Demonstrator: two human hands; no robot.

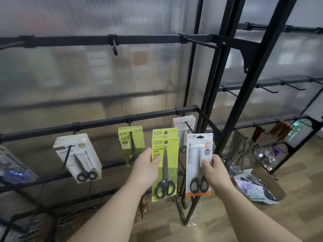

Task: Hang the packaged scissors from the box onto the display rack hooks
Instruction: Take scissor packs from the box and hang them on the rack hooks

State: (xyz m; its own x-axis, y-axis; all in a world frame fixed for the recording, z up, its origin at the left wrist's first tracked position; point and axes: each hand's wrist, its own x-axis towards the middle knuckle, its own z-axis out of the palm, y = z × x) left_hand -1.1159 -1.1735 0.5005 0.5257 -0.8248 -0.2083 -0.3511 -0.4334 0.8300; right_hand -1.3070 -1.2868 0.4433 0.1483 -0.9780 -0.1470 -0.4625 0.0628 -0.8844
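Observation:
My left hand point(146, 167) grips two green scissors packs point(165, 165), one stacked behind the other, by their left edge. My right hand point(214, 169) holds a white and orange scissors pack point(198, 154) upright by its right side. Both are in front of the black display rack point(104, 122), just below its middle rail. On that rail's hooks hang a white stack of scissors packs point(78, 154), a green stack point(132, 144) and a white stack point(183, 124) behind the held packs. The upper rail's hooks point(114, 47) are bare.
A cardboard box point(258, 186) with more packaged goods sits on the wood floor at the right. A second rack section point(272, 126) to the right carries hanging utensils and tools. A blue pack point(12, 168) hangs at the far left. Black uprights point(227, 84) stand between the sections.

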